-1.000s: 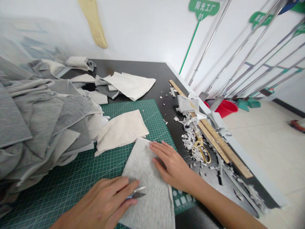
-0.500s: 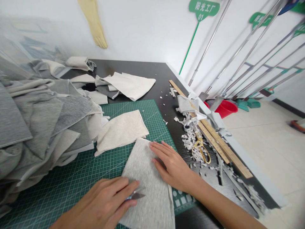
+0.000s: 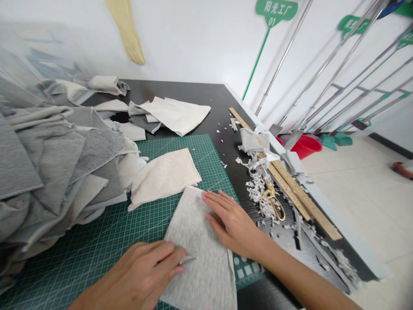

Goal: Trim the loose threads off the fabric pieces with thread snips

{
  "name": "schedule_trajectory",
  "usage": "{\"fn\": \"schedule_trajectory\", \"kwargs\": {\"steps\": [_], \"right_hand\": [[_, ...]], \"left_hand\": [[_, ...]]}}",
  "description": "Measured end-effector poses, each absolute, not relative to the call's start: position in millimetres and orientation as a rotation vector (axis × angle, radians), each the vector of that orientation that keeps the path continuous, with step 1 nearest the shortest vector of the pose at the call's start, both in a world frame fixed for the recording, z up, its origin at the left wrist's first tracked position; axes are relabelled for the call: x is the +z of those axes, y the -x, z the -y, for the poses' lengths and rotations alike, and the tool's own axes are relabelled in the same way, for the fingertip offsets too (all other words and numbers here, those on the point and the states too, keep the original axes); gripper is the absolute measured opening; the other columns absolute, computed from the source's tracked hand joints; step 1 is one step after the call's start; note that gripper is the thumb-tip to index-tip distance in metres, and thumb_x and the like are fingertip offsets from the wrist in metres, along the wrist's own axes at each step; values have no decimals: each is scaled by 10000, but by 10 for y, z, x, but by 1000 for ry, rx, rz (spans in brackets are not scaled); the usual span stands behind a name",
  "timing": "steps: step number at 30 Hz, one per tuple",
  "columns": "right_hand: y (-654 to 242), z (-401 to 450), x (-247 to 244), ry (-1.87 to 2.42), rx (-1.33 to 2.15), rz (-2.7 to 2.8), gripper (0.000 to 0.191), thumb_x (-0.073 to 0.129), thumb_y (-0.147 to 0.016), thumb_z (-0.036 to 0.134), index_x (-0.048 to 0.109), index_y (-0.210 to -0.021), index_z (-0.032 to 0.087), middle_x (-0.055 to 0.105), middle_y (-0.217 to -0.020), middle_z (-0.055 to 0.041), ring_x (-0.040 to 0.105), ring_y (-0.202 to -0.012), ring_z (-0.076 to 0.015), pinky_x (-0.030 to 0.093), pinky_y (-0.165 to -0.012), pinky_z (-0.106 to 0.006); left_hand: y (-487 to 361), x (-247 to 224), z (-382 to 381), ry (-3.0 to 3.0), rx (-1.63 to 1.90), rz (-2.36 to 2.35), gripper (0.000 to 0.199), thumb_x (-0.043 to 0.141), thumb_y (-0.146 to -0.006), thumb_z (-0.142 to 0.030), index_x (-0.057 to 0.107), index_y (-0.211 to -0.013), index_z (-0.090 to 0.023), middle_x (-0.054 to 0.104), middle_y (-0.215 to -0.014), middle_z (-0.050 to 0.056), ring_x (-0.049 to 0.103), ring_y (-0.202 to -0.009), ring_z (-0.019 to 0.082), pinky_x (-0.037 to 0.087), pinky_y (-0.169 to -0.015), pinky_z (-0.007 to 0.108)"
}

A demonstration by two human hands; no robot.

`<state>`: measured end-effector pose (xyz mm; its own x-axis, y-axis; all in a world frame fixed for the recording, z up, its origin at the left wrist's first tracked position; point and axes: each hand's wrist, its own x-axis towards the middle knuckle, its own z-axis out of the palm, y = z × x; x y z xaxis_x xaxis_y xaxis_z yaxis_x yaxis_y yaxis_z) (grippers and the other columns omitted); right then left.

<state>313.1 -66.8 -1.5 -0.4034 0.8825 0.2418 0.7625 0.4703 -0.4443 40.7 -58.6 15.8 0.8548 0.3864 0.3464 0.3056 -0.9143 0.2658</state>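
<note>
Left hand (image 3: 142, 271) enters from 7 o'clock, fingers curled and pointing to 3 o'clock, gripping small snips (image 3: 186, 259); only the blade tips show past the fingers, lying over the gray fabric (image 3: 200, 254) near its left edge; whether the blades are open cannot be told; right hand (image 3: 234, 226) enters from 5 o'clock, forearm low, released and flat with fingers spread toward 10 o'clock; its fingertips (image 3: 209, 200) press on the fabric's upper right part; the fabric lies flat on the green mat (image 3: 180, 172), long axis running roughly 12 to 6 o'clock, its lower end beyond the bottom of the view; relative to it, beige fabric (image 3: 164, 176) lies at 11 o'clock on the mat, just apart; a gray pile (image 3: 54, 159) sits at 10 o'clock; gold scissors (image 3: 272, 202) lie at 2 o'clock among white scraps (image 3: 256, 185), beside a wooden ruler (image 3: 290, 189).
</note>
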Motion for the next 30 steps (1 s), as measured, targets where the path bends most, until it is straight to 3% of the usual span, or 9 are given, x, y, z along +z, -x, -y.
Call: {"fn": "schedule_trajectory", "kwargs": {"steps": [6, 13, 20, 27, 30], "right_hand": [[-3132, 659, -19, 1373, 370, 2273, 449, 500, -1005, 180, 542, -1443, 95, 588, -1492, -166, 546, -1411, -264, 407, -1221, -560], [-3127, 665, -5, 1380, 372, 2274, 448, 494, -1007, 186, 539, -1443, 91, 585, -1494, -169, 540, -1417, -266, 398, -1226, -564], [-3127, 662, -8, 1384, 384, 2273, 457, 501, -1003, 182, 536, -1453, 111, 585, -1496, -159, 542, -1415, -266, 400, -1225, -565], [-3127, 663, 6, 1380, 387, 2272, 455, 494, -1004, 181, 537, -1449, 93, 591, -1489, -165, 550, -1407, -266, 405, -1221, -565], [-3129, 661, 0, 1380, 380, 2272, 453, 493, -1009, 186, 532, -1453, 107, 587, -1494, -157, 550, -1408, -264, 411, -1218, -565]], "left_hand": [[-301, 27, 630, -2860, 529, -605, 317, 424, -1101, -274, 599, -1355, -198, 743, -1146, 53, 739, -943, 195, 598, -745, 312], [-339, 33, 605, -2847, 518, -593, 326, 401, -1104, -264, 611, -1340, -183, 747, -1113, 58, 735, -897, 185, 594, -726, 298], [-438, 183, 579, -2808, 639, -529, 319, 343, -1106, -175, 659, -1145, -189, 742, -921, 29, 700, -714, 147, 553, -619, 260], [-321, 59, 625, -2847, 539, -595, 306, 412, -1104, -277, 620, -1312, -193, 750, -1107, 46, 740, -923, 193, 590, -735, 308], [-322, 45, 627, -2853, 539, -601, 307, 411, -1105, -273, 617, -1318, -194, 750, -1121, 41, 741, -926, 190, 587, -738, 307]]}}
